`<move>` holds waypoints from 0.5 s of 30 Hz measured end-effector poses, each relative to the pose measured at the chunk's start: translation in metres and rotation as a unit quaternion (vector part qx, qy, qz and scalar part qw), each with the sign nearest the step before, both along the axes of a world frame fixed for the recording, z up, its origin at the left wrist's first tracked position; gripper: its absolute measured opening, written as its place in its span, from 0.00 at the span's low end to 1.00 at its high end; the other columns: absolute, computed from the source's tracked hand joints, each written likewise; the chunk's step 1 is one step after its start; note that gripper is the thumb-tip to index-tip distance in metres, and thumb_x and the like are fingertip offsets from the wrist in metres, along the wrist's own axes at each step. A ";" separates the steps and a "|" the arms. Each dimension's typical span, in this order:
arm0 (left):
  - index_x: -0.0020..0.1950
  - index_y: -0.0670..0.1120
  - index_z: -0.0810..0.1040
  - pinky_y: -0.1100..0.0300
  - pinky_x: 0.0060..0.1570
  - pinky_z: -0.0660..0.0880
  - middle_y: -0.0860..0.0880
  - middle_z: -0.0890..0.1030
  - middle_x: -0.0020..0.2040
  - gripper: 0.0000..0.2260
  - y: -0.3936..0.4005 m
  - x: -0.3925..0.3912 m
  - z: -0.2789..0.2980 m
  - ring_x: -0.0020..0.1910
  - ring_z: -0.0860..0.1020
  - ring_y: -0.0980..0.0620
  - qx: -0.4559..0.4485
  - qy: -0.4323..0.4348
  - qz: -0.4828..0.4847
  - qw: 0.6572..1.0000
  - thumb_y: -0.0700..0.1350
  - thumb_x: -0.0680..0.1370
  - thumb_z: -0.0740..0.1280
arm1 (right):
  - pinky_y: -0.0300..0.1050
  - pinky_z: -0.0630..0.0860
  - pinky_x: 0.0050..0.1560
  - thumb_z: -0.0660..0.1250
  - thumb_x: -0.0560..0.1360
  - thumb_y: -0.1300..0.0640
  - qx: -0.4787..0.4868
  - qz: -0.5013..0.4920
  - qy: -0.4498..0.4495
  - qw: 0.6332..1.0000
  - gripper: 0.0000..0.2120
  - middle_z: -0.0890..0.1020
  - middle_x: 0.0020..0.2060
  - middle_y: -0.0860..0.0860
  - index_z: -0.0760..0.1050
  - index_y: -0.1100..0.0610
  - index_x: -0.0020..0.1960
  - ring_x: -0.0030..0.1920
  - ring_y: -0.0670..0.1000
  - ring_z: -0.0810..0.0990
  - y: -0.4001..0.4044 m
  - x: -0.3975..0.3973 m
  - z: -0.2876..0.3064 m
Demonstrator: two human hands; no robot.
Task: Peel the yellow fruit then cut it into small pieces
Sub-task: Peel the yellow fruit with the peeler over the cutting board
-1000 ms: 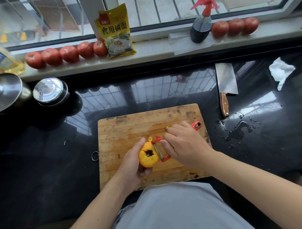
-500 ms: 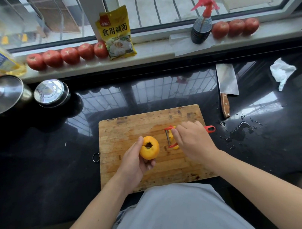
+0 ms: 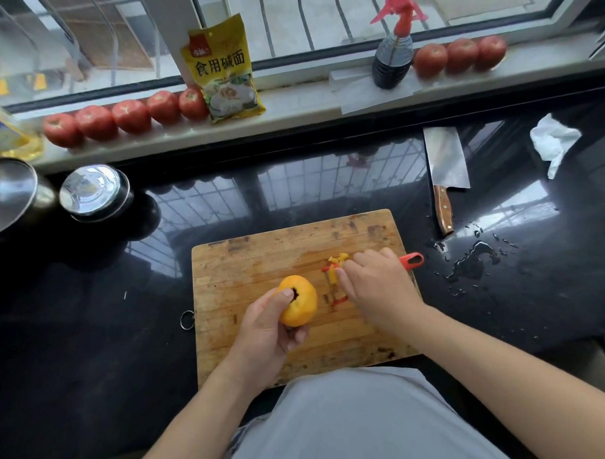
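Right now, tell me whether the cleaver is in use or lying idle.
Idle. The cleaver lies flat on the black counter, right of the cutting board, with no hand on it.

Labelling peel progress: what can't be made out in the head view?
- Underside of the yellow fruit: hidden by the left hand, so the peel left there is unknown.
- Blade of the red peeler: blurred, partly under the right hand.
- Pot: cut off by the left edge.

right hand (image 3: 378,288) | peeler (image 3: 410,260) drawn away from fruit (image 3: 298,301); peel (image 3: 338,262) dropped
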State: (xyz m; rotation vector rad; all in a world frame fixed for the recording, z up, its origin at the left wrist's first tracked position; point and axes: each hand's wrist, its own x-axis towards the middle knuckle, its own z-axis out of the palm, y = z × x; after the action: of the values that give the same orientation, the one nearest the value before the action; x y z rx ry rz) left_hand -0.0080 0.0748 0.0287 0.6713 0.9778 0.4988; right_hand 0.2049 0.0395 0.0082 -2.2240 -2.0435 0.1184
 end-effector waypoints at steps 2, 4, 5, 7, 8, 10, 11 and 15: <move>0.60 0.40 0.75 0.62 0.25 0.70 0.47 0.77 0.37 0.21 0.001 0.000 0.002 0.28 0.75 0.49 -0.005 -0.014 -0.005 1.000 0.52 0.74 0.72 | 0.52 0.71 0.48 0.46 0.85 0.45 -0.051 -0.048 -0.015 0.997 0.22 0.73 0.36 0.45 0.71 0.50 0.40 0.39 0.51 0.74 0.001 0.013 -0.010; 0.62 0.42 0.74 0.61 0.26 0.71 0.46 0.79 0.38 0.18 0.004 0.003 0.004 0.29 0.76 0.49 -0.019 -0.013 0.007 1.000 0.50 0.76 0.72 | 0.52 0.70 0.49 0.46 0.85 0.45 -0.056 -0.069 -0.021 0.996 0.22 0.75 0.38 0.45 0.72 0.50 0.42 0.41 0.52 0.74 0.002 0.017 -0.013; 0.62 0.44 0.74 0.61 0.25 0.71 0.46 0.79 0.39 0.18 0.005 0.004 0.004 0.29 0.76 0.48 -0.030 -0.009 0.017 0.999 0.49 0.77 0.72 | 0.52 0.70 0.49 0.46 0.85 0.45 -0.055 -0.068 -0.020 0.996 0.22 0.76 0.38 0.46 0.72 0.50 0.42 0.41 0.51 0.73 0.002 0.017 -0.013; 0.63 0.45 0.73 0.60 0.26 0.70 0.46 0.78 0.39 0.15 0.007 0.005 0.005 0.31 0.75 0.48 -0.045 -0.001 0.025 0.999 0.49 0.79 0.69 | 0.52 0.70 0.48 0.45 0.86 0.45 -0.037 -0.054 0.002 0.998 0.22 0.74 0.37 0.45 0.70 0.49 0.40 0.39 0.50 0.70 0.001 0.013 -0.010; 0.64 0.45 0.73 0.60 0.26 0.70 0.46 0.78 0.39 0.14 0.006 0.005 0.006 0.31 0.75 0.49 -0.052 0.006 0.025 0.998 0.48 0.81 0.67 | 0.52 0.70 0.47 0.46 0.86 0.45 -0.015 -0.042 0.018 0.999 0.22 0.73 0.36 0.45 0.70 0.50 0.39 0.38 0.50 0.68 -0.001 0.010 -0.005; 0.63 0.44 0.74 0.61 0.25 0.69 0.46 0.77 0.38 0.10 0.005 0.005 0.007 0.31 0.74 0.49 -0.064 0.017 0.024 0.997 0.46 0.83 0.64 | 0.51 0.69 0.43 0.49 0.86 0.47 0.046 -0.003 0.040 0.998 0.22 0.70 0.34 0.45 0.71 0.52 0.38 0.36 0.50 0.66 -0.004 0.003 0.006; 0.62 0.44 0.74 0.61 0.25 0.69 0.46 0.76 0.39 0.09 0.003 0.005 0.007 0.31 0.74 0.50 -0.071 0.021 0.025 0.997 0.45 0.84 0.64 | 0.50 0.67 0.42 0.51 0.86 0.48 0.074 0.023 0.048 0.996 0.21 0.70 0.34 0.45 0.71 0.53 0.38 0.36 0.50 0.65 -0.006 -0.001 0.012; 0.58 0.42 0.76 0.61 0.24 0.68 0.43 0.76 0.38 0.08 0.000 0.009 0.010 0.29 0.72 0.51 -0.078 0.033 0.020 0.996 0.45 0.85 0.62 | 0.50 0.63 0.43 0.53 0.86 0.49 0.127 0.111 0.037 0.985 0.19 0.72 0.36 0.49 0.72 0.54 0.40 0.37 0.52 0.66 -0.005 -0.015 0.028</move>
State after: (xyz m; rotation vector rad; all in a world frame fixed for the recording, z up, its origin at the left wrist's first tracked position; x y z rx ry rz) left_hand 0.0006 0.0750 0.0386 0.5321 1.0816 0.4332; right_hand 0.1894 0.0344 0.0363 -1.8142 -2.1260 -0.0386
